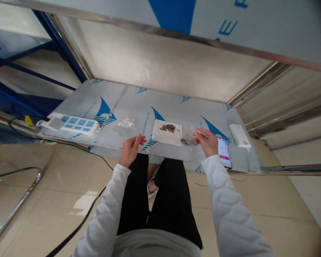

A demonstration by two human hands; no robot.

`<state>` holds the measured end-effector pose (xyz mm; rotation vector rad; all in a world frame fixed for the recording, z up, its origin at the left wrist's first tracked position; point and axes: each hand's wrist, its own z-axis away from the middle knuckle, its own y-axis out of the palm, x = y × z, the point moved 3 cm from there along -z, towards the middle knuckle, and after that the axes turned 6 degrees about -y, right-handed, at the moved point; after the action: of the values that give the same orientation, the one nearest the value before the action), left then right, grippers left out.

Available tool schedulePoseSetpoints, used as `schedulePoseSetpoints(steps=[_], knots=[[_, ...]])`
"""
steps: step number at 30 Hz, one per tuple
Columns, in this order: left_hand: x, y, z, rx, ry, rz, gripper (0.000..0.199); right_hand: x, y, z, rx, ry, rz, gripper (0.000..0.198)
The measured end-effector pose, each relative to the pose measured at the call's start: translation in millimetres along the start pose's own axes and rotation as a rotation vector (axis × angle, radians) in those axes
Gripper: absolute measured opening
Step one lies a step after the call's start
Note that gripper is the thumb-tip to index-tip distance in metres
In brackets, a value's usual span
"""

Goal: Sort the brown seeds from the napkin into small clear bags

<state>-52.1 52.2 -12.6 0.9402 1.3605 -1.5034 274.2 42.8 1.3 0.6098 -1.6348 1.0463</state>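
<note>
From far off, I look down on the long shiny metal bench with blue marks on its film (173,110), the biggest thing here. On its left lies the long white power strip with light blue sockets (80,123). In the middle, toward the near edge, is the square white sheet (160,137); I can't tell if it is paper or cloth. My left hand (131,148) is at the near edge, left of the sheet, with thumb and fingers close together; I can't tell if they pinch some tiny thing. My right hand (207,142) is on the other side, its fingertips pinched on the small clear plastic bag (189,134) just right of the sheet. Farther right are the flat white box with round corners (239,135) and, nearer me, the phone with a lit screen (223,153). Left of the sheet sits a see-through bag with whitish stuff in it (127,122). Smallest are the little dark brown bits (169,127), heaped on the sheet, with more in or under the clear bag. I think the bag is light, floppy and slippery, so its top edge is best to grab. The bits look light and hard; I'd pinch each by its sides.
</note>
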Motion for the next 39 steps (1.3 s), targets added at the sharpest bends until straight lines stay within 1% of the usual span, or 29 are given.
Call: schedulePoseSetpoints(steps=[1,3,5,7,8,10,13,15,17,20,23,25,27,29,30,31,33,35,37,39], knots=[[7.0,-8.8,-8.1,-0.085,-0.003,-0.089,0.043,-12.4,-7.6,-14.6,-0.054,0.012,0.125,0.056],[20.7,-25.4,-24.6,-0.274,-0.037,-0.263,0.036,-32.3,-18.9,-35.3,-0.128,-0.024,0.39,0.051],[32.3,-37.6,-41.0,-0.427,-0.075,-0.396,0.041,-44.0,-24.3,-42.5,-0.192,-0.117,0.567,0.05],[40.9,-44.7,-57.3,-0.516,-0.104,-0.492,0.054,-47.6,-25.2,-36.9,-0.261,-0.23,0.636,0.052],[44.3,-46.6,-65.4,-0.529,-0.118,-0.531,0.059,-47.2,-24.4,-30.6,-0.286,-0.277,0.647,0.053],[50.0,-48.7,-80.6,-0.505,-0.157,-0.594,0.06,-43.4,-20.9,-14.1,-0.297,-0.342,0.65,0.052],[54.4,-51.6,-96.4,-0.458,-0.196,-0.638,0.049,-33.9,-13.3,13.8,-0.252,-0.392,0.641,0.047],[54.0,-54.5,-100.1,-0.466,-0.179,-0.646,0.04,-27.1,-8.3,31.8,-0.245,-0.419,0.628,0.043],[51.8,-57.4,-98.6,-0.489,-0.147,-0.658,0.036,-21.7,-2.9,47.5,-0.246,-0.444,0.603,0.041],[47.4,-61.2,-90.2,-0.532,-0.105,-0.679,0.036,-16.1,6.9,64.9,-0.221,-0.472,0.564,0.039],[41.3,-65.5,-81.5,-0.563,-0.073,-0.699,0.027,-10.0,18.2,75.4,-0.185,-0.495,0.528,0.037],[34.7,-68.1,-76.2,-0.571,-0.063,-0.702,0.02,-2.6,26.6,81.6,-0.162,-0.505,0.483,0.035],[24.4,-67.0,-67.1,-0.566,-0.061,-0.686,0.018,10.1,36.9,90.1,-0.123,-0.497,0.402,0.031],[9.6,-58.2,-49.6,-0.546,-0.05,-0.62,0.02,29.0,50.6,101.8,-0.041,-0.462,0.278,0.026],[1.0,-50.2,-37.0,-0.515,-0.022,-0.507,0.021,40.5,58.9,108.6,0.017,-0.44,0.206,0.024],[-7.6,-41.2,-21.7,-0.52,-0.012,-0.406,0.022,52.7,67.8,115.8,0.081,-0.418,0.136,0.023],[-23.5,-17.2,11.4,-0.434,0.022,-0.25,0.024,75.5,85.2,129.1,0.194,-0.381,0.036,0.022],[-33.2,6.9,42.0,-0.302,0.01,-0.115,0.02,90.1,98.1,138.5,0.255,-0.344,-0.006,0.021],[-36.3,24.1,64.7,-0.208,0.001,0.003,0.01,92.7,103.9,142.7,0.264,-0.301,-0.009,0.021],[-33.1,35.0,77.0,-0.073,-0.014,0.172,0.014,86.5,102.8,143.6,0.241,-0.274,0.01,0.021]])
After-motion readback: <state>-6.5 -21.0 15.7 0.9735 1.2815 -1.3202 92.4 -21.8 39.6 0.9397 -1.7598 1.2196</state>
